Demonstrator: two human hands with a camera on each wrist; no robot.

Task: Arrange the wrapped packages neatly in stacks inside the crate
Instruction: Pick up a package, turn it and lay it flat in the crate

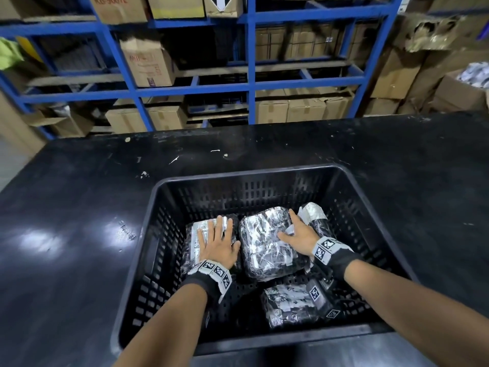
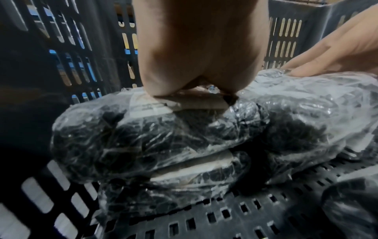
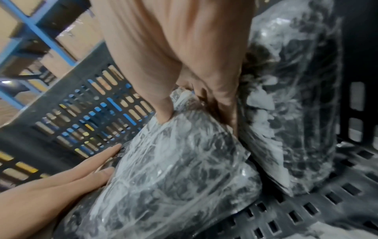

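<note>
Loose package [image 1: 288, 303] nearest, left hand [image 1: 217, 243] flat on left stack [image 1: 197, 229], right hand [image 1: 300, 238] fingers spread on middle package [image 1: 262, 250], black crate [image 1: 169, 202]

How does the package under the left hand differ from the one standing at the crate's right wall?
The left-hand package lies flat on another package, pressed by the left hand; the right-wall package stands on edge, tilted and untouched. Both are dark bundles in clear wrap inside the crate.

Cardboard box [image 1: 116, 6] on the top shelf, printed "KD-9007E", cut off at the picture's edge; neighbouring box [image 1: 222, 5], black diamond arrow mark; red lettering on a lower box [image 1: 146, 63], too blurred to read; package label [image 1: 205, 229], unreadable
</note>
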